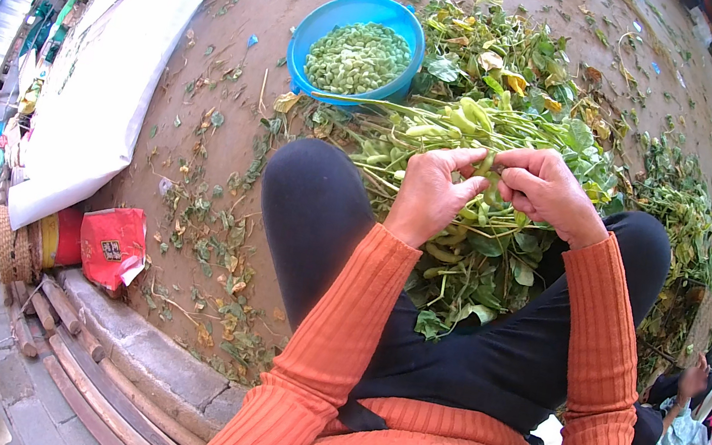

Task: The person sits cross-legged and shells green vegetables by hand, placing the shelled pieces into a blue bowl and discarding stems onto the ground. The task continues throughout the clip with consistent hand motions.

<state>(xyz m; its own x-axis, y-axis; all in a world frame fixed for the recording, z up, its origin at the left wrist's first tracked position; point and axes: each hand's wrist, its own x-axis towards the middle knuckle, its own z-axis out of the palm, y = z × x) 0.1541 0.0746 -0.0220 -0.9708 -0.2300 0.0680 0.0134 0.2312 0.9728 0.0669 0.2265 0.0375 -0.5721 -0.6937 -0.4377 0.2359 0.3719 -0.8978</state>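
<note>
Between my knees lies a heap of cut bean plants (pixel 402 143) with plump green pods, leaves and stalks. My left hand (pixel 438 190) pinches the left side of a green bean pod (pixel 485 164) between thumb and forefinger. From the other side, my right hand (pixel 543 192) grips the same pod with its fingers curled in. Fingers cover part of the pod, so I cannot tell whether it is split. Just beyond the heap stands a blue plastic basin (pixel 301 42) partly filled with shelled green beans (pixel 360 57).
Leafy stalks (pixel 492 49) are piled right of the basin, and more plants (pixel 677 201) lie farther right. A white sheet (pixel 123 70), a red bag (pixel 112 245) and wooden poles (pixel 103 392) lie on the left. Another person (pixel 676 436) sits at the lower right.
</note>
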